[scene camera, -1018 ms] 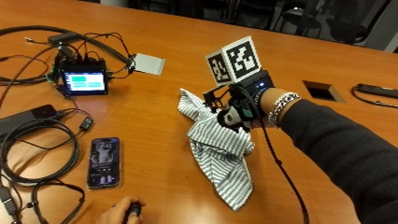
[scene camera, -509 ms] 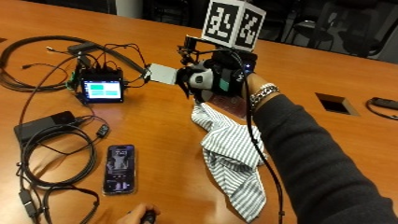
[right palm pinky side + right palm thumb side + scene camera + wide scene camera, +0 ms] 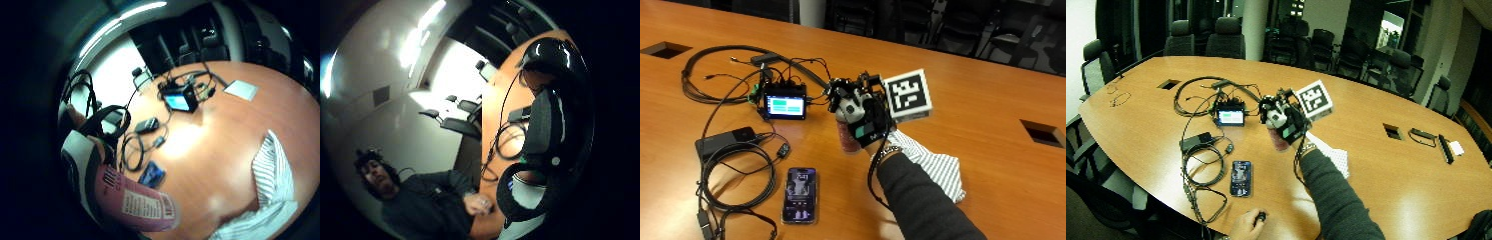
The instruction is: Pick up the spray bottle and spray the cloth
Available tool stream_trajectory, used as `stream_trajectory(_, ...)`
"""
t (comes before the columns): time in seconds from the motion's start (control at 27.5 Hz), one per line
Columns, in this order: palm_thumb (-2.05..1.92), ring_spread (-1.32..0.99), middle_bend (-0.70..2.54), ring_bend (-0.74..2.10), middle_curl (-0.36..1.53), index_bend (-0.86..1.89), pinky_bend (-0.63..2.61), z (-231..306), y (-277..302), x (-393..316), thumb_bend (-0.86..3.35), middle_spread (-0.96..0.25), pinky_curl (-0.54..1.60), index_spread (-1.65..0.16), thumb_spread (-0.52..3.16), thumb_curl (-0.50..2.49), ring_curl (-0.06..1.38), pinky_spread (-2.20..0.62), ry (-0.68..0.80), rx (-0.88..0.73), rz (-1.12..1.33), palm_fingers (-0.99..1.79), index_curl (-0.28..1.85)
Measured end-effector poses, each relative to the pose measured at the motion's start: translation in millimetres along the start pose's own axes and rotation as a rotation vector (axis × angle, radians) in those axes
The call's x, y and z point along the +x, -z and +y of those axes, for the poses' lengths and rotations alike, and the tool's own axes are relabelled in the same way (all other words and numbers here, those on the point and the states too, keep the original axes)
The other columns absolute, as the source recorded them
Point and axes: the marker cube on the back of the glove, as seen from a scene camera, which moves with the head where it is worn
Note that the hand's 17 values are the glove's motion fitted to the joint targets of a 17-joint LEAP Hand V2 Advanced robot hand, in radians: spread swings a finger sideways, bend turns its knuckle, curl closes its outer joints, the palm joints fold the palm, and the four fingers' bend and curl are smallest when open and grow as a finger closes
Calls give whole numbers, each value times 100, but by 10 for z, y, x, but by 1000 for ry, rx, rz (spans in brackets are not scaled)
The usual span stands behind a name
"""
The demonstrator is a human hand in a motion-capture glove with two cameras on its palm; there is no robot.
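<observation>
While the hand [image 3: 863,125] is gripping the bottle [image 3: 848,137] aloft, left of the cloth [image 3: 933,167], the nozzle is needing turning right, clothward

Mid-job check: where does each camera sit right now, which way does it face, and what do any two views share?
Outside view: above the brown wooden table, looking down; the gloved right hand grips a pink labelled spray bottle.
Wide outside view: higher, takes in the whole table; bare left hand at its edge.
Little finger palm view: faces the table; bottle close, striped white cloth beyond.
Thumb palm view: faces the person's torso.
Shared: both outside views and the little finger palm view show the bottle and the cloth.
</observation>
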Motion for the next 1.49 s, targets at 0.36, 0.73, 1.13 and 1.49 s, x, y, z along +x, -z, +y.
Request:
stream_trajectory(0.36, 74, -14, 61, 67, 50, 21, 47, 665, -151, 364, 3, -17, 39, -28, 155, 44, 46, -30, -131, 244, -25, 139, 57)
stream_trajectory(0.73, 72, -16, 62, 67, 50, 22, 46, 535, 145, 372, 2, -18, 39, -28, 154, 45, 46, -30, -100, 342, -32, 139, 57)
stream_trajectory(1.13, 67, -18, 61, 70, 49, 20, 46, 503, 159, 297, 0, -20, 39, -29, 158, 43, 46, -31, -87, 402, 13, 139, 57)
stream_trajectory(1.49, 65, -18, 59, 69, 49, 20, 47, 1027, 8, 633, 1, -21, 39, -30, 159, 41, 46, -31, -260, 246, -6, 137, 57)
